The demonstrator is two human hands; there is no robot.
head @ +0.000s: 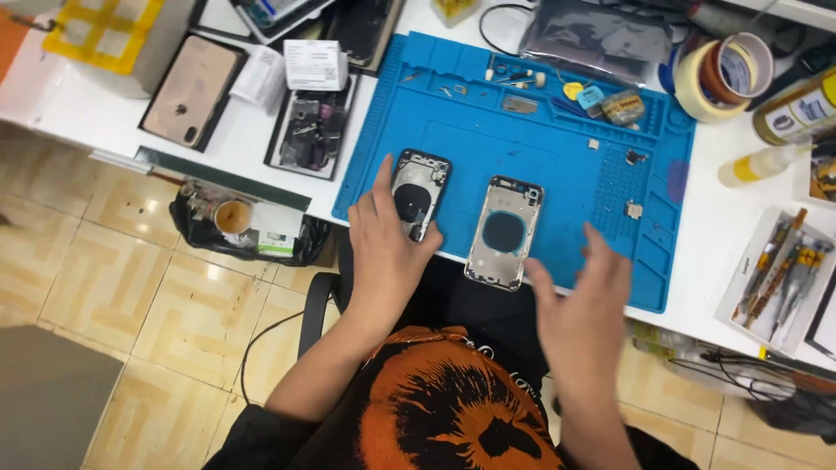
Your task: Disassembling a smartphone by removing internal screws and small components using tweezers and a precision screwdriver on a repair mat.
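Your left hand (386, 252) lies flat with fingers spread on the dark phone shell (419, 192), pinning it to the blue mat (557, 148); your right hand (582, 300) hovers open, holding nothing, just beside the silver phone shell (505, 231) at the bench (723, 261) edge

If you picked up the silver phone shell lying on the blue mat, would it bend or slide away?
The silver phone shell is probably stiff, since it looks like a thin frame with a hard back. It lies flat, so it shouldn't roll. Likely light, being hollow. The blue mat may keep it from sliding.
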